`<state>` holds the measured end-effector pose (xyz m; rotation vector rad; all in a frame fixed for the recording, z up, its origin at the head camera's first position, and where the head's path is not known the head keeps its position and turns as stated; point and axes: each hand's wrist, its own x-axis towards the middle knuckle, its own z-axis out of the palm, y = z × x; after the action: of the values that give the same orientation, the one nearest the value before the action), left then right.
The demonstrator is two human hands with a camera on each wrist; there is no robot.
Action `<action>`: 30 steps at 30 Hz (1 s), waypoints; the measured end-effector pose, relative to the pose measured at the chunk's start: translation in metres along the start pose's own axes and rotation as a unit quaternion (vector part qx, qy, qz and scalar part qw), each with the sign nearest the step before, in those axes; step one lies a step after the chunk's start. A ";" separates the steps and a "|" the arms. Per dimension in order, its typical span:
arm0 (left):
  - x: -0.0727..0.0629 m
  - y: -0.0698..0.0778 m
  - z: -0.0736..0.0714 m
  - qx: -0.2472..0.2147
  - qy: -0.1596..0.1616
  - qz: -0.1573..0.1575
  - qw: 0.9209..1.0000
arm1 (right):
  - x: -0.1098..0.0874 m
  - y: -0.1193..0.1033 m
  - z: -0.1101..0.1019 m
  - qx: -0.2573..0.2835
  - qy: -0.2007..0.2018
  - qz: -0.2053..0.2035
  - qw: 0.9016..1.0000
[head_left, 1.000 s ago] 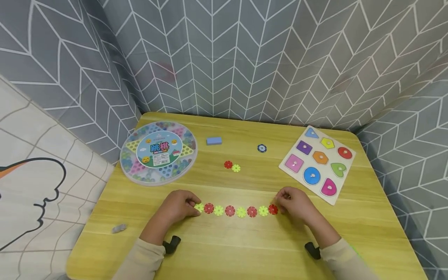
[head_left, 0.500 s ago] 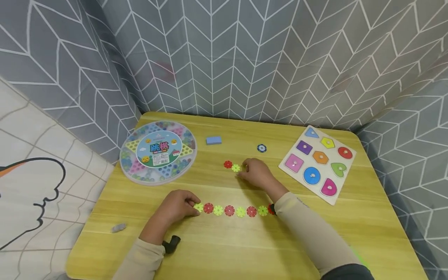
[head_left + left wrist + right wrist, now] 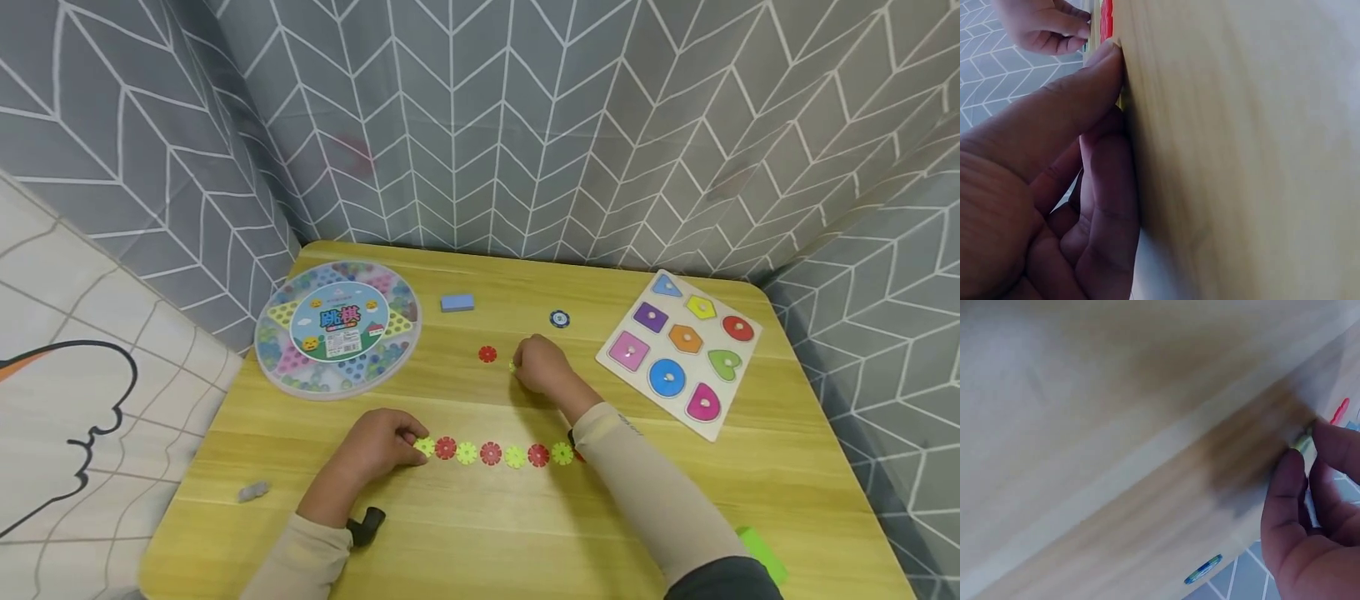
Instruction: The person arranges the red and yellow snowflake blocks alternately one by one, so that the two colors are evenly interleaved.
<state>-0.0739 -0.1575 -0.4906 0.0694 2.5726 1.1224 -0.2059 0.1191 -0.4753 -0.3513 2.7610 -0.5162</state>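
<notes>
A row of red and yellow-green snowflake discs [image 3: 491, 453] runs across the middle of the table. My left hand [image 3: 382, 439] pinches the yellow-green disc [image 3: 425, 447] at the row's left end. Farther back, my right hand [image 3: 543, 367] holds a yellow-green snowflake disc [image 3: 1301, 441] between thumb and finger, largely hidden by the hand in the head view. A lone red snowflake disc [image 3: 487, 354] lies just left of it. The right sleeve partly covers the red disc at the row's right end.
A round Chinese checkers box [image 3: 281, 367] lies at the back left, a shape puzzle board [image 3: 701, 425] at the right. Between them are a blue block [image 3: 457, 303] and a blue poker chip [image 3: 559, 318]. A small grey piece [image 3: 253, 491] and a green block [image 3: 762, 554] lie nearer the front.
My right hand has moved from the row's right end back and left to the separate discs, and has taken the yellow-green one, shifting it slightly from the red. The left hand stays in place.
</notes>
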 end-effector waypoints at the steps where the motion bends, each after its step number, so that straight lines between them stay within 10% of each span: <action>1: 0.000 0.000 0.000 0.000 0.000 0.000 1.000 | 0.000 0.000 -0.001 0.000 -0.008 0.002 1.000; 12: 0.002 -0.002 -0.001 -0.007 -0.001 -0.005 1.000 | -0.007 0.006 -0.012 0.013 -0.084 0.013 0.996; 19: 0.001 -0.001 0.000 -0.009 -0.001 -0.005 1.000 | -0.029 0.032 -0.012 0.111 -0.009 -0.014 0.994; 30: 0.001 0.000 0.000 -0.008 -0.001 -0.006 1.000 | -0.138 0.119 -0.018 0.397 -0.031 0.082 0.914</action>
<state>-0.0749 -0.1575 -0.4910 0.0511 2.5583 1.1371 -0.1065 0.2724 -0.4702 0.0616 2.2345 -1.4553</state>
